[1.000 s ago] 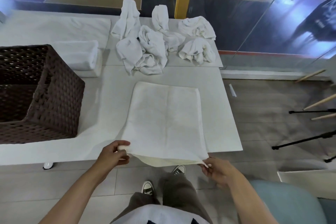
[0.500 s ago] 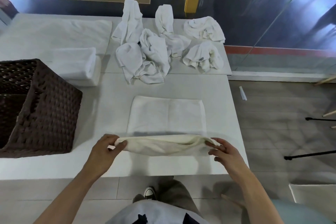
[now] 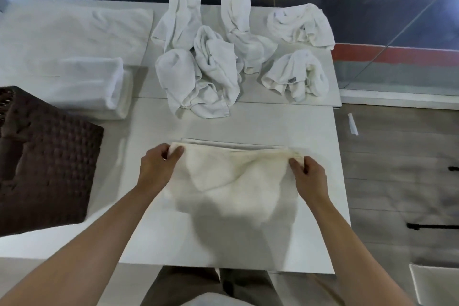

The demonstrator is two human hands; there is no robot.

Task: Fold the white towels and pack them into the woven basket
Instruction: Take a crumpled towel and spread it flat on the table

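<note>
Left hand (image 3: 159,169) and right hand (image 3: 308,176) each pinch a top corner of the white towel (image 3: 236,181), doubled over mid-table (image 3: 154,243) (far layer edge peeks out). Woven basket (image 3: 47,164) sits left; crumpled towels (image 3: 211,69) behind.

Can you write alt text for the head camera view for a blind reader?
A person's left hand and right hand each pinch a corner of a half-folded white towel on a white table. Crumpled towels lie beyond it; folded towels and a dark woven basket sit to the left.
</note>
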